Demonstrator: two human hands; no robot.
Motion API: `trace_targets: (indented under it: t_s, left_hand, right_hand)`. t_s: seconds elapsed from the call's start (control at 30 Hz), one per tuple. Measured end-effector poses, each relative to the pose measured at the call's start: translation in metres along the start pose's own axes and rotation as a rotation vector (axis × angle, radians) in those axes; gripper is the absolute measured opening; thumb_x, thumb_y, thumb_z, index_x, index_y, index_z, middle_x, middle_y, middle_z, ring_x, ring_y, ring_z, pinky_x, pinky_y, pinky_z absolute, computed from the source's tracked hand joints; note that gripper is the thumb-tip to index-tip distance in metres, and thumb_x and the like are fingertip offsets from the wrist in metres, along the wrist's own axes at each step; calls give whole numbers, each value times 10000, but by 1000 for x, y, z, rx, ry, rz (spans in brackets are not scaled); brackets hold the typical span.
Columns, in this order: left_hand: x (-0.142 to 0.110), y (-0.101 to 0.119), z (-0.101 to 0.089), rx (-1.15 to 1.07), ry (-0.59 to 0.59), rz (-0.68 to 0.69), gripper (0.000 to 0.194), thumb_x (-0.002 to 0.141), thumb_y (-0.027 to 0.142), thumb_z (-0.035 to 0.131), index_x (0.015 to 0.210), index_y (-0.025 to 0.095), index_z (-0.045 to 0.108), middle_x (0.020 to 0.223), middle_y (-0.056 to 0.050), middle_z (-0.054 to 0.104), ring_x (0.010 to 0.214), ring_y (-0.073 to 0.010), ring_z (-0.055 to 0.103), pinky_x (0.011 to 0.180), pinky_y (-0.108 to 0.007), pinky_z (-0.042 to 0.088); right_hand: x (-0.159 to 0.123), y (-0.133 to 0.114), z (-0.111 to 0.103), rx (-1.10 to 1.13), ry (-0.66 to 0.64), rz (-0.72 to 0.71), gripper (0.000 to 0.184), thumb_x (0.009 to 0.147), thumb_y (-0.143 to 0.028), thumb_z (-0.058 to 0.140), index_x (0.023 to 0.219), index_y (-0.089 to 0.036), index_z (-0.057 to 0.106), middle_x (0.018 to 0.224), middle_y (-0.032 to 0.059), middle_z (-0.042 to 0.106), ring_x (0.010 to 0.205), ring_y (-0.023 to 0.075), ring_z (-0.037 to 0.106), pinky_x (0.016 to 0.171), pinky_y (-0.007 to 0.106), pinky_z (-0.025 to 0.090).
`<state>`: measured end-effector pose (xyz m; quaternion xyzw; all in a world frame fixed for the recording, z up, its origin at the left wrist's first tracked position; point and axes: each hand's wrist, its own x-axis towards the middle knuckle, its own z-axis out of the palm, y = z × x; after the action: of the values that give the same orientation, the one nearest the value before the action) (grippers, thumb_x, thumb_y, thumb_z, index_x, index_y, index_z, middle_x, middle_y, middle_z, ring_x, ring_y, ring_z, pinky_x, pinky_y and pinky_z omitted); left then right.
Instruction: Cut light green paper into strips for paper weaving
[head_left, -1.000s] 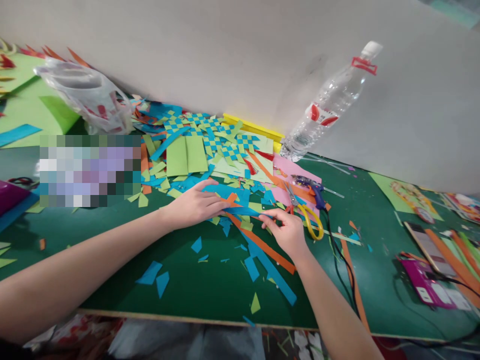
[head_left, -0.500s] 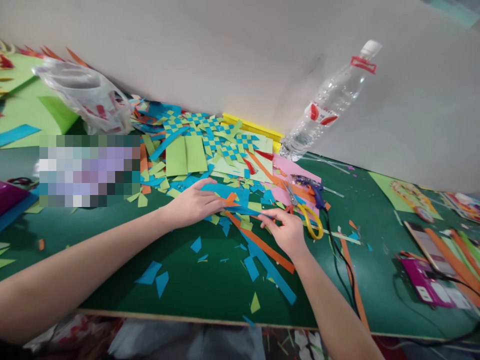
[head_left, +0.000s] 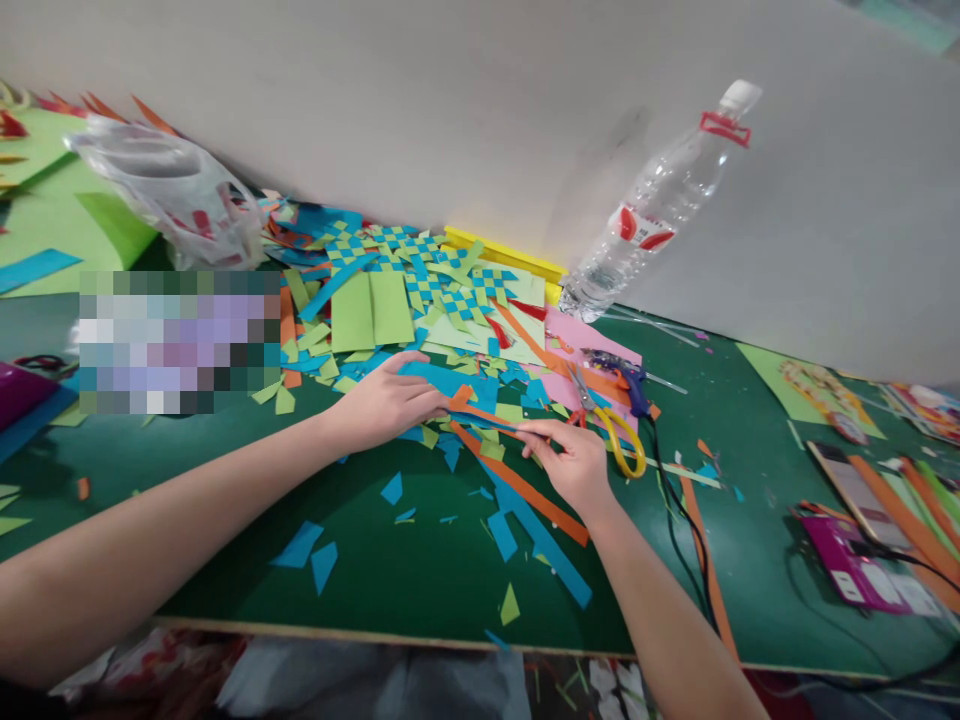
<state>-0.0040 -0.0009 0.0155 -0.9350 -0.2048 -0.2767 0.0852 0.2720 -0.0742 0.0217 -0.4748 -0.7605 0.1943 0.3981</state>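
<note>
A thin blue paper strip with an orange one along it (head_left: 491, 419) stretches between my two hands, just above the scraps. My left hand (head_left: 394, 402) is closed around its left end, fingers pressed together. At the right end, my right hand (head_left: 571, 458) pinches the strip between thumb and fingertips. Under and below the hands lie an orange strip (head_left: 536, 492) and a longer blue strip (head_left: 551, 550). Beside my right hand are scissors with yellow handles (head_left: 628, 445). Whether the blue and orange strips are joined, I cannot tell.
Behind the hands sits a pile of woven blue and green paper pieces (head_left: 457, 285). A plastic bottle (head_left: 649, 225) leans against the wall. A glue gun (head_left: 636, 388) with a black cord lies right. A plastic bag (head_left: 172, 190) stands left, a phone (head_left: 851, 495) far right.
The strip between my hands has turned, so its blue face looks narrower and more orange shows along it. Both hands stay almost where they were.
</note>
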Motion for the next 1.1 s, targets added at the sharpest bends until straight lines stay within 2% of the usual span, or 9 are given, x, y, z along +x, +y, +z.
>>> trace_targets:
  t_s: [0.17, 0.27, 0.37, 0.6, 0.7, 0.87, 0.97, 1.1]
  left_hand:
    - [0, -5, -3, 47, 19, 27, 160, 969, 224, 483, 887, 178, 612, 706, 29, 683, 665, -106, 634, 1060, -412, 389]
    - [0, -7, -3, 56, 29, 39, 115, 958, 207, 500, 943, 194, 614, 802, 23, 720, 707, -113, 653, 1090, -416, 359]
    - [-1, -8, -3, 76, 28, 61, 136, 958, 156, 478, 949, 200, 606, 904, 16, 736, 773, -120, 667, 1119, -429, 325]
    - [-2, -8, 0, 144, 12, 72, 179, 961, 123, 440, 943, 203, 600, 931, 11, 726, 824, -125, 656, 1109, -435, 326]
    - [-2, -8, 0, 143, 6, 69, 183, 962, 127, 436, 950, 201, 604, 918, 5, 721, 835, -130, 649, 1098, -436, 329]
    - [-3, -7, 0, 132, 27, 35, 196, 964, 137, 438, 946, 221, 614, 911, 16, 724, 844, -130, 646, 1091, -428, 332]
    - [-5, -7, 0, 148, 51, 23, 180, 964, 148, 453, 943, 222, 616, 908, 23, 728, 833, -130, 648, 1093, -427, 328]
    - [-6, -7, 2, 157, 44, 9, 195, 962, 145, 455, 952, 238, 626, 920, 27, 731, 848, -130, 652, 1099, -429, 315]
  right_hand:
    - [0, 1, -2, 47, -55, -126, 152, 891, -198, 609, 959, -251, 734, 754, -4, 756, 639, 144, 706, 631, 258, 581]
    - [1, 0, -3, 31, -57, -239, 151, 890, -190, 611, 964, -244, 732, 829, 15, 773, 694, 156, 727, 649, 267, 589]
    - [2, 0, -3, -24, -48, -288, 146, 898, -203, 608, 970, -241, 729, 848, 23, 776, 725, 166, 735, 663, 277, 590]
    - [4, 0, -3, -140, -69, -290, 135, 913, -260, 594, 909, -231, 726, 754, 8, 762, 664, 154, 716, 615, 274, 560]
    - [3, -3, -3, -149, -89, -320, 111, 907, -259, 606, 922, -228, 712, 829, 19, 768, 768, 170, 723, 699, 300, 571]
    - [1, -10, 1, -95, -175, -267, 124, 929, -223, 563, 983, -239, 673, 1186, 46, 701, 1037, 182, 675, 897, 356, 556]
    - [1, -14, 8, -50, -250, -252, 121, 931, -216, 553, 987, -241, 658, 1179, 38, 702, 1123, 182, 629, 958, 371, 532]
    - [3, -19, 19, -14, -344, -280, 109, 930, -213, 548, 931, -230, 656, 1121, 42, 716, 1113, 176, 619, 946, 346, 534]
